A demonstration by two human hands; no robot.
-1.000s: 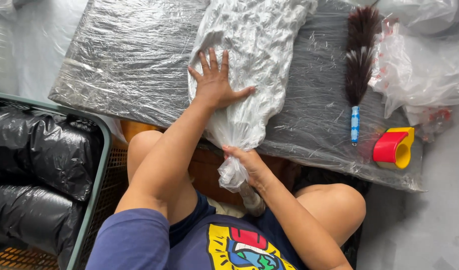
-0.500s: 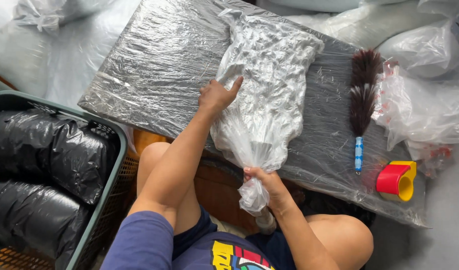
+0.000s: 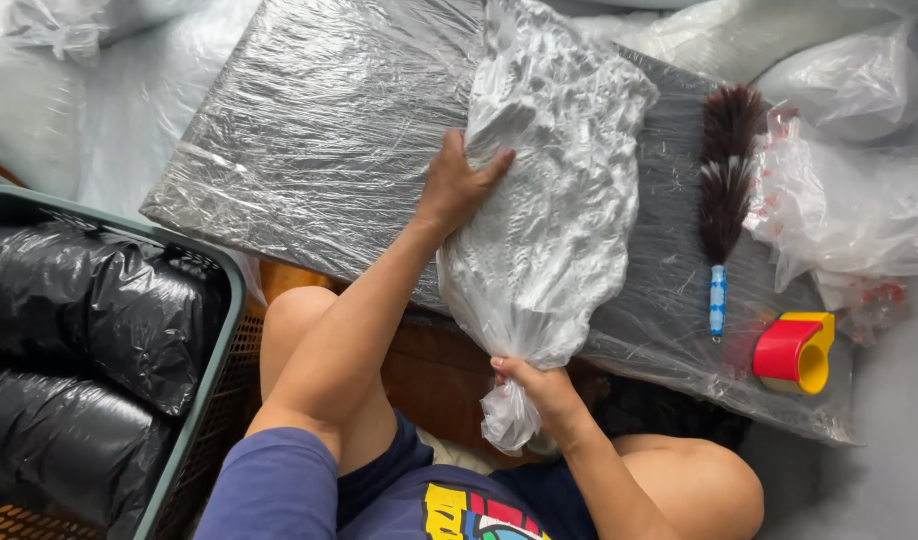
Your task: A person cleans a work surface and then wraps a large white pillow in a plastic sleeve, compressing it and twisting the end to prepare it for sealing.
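A long clear crinkled plastic bag stuffed with white fluffy filling (image 3: 554, 190) lies lengthwise on a low bench wrapped in clear stretch film (image 3: 319, 140), its gathered neck hanging off the near edge. The left hand (image 3: 459, 185) lies flat on the bag's left side about halfway up, fingers (image 3: 451, 150) together and curved over the bulge, thumb (image 3: 494, 165) spread out to the right, pressing the plastic. The right hand (image 3: 534, 385) is below the bench edge, fingers closed tight around the bag's twisted neck; the loose bunched end of the plastic sticks out under the fist. Both bare knees of the person show under the bench edge, and a blue shirt with a yellow print is at the bottom.

To the right of the bag, on the bench, lies a dark brown feather duster with a blue-and-white patterned handle (image 3: 724, 180), handle toward the person, near the bag but apart from it. A red and yellow plastic tape dispenser (image 3: 797, 352) sits at the bench's near right corner. Loose clear plastic bags with red print (image 3: 839, 210) are piled on the right, touching the duster's feathers. At left stands a grey-green plastic crate (image 3: 204, 400) holding black plastic-wrapped bundles (image 3: 79, 330). More pale plastic sheeting lies beyond the bench, top left.
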